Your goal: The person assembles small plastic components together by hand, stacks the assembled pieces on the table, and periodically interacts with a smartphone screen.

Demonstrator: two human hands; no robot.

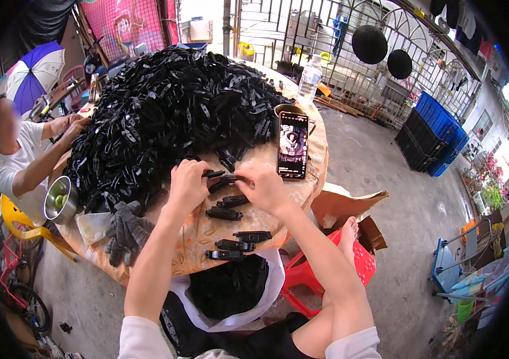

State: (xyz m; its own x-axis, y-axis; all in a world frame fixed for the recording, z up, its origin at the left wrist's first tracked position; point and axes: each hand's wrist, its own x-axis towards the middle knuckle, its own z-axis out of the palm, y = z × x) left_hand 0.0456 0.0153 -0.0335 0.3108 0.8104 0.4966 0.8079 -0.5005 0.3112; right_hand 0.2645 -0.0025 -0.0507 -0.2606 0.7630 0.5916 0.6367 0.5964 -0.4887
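Note:
At the near edge of a large heap of small black plastic parts (164, 113), my two hands work close together. My left hand (188, 182) is closed, its thumb and fingers pinching a slim black plastic part (213, 173). Just to the right, my right hand (263, 186) pinches the end of another black plastic part (223, 183), low over the table. Toward me lie several assembled-looking black pieces (224, 213), and a short row of them (234, 245) rests near the table's front edge. Their exact kind cannot be made out.
A phone (292, 145) leans on a metal cup right of the heap, near a plastic bottle (309, 81). Grey gloves (126, 230) lie at the left edge. Below the edge hangs a white bag (275, 281) of black parts beside a red stool (356, 263). Another person (24, 143) sits at left.

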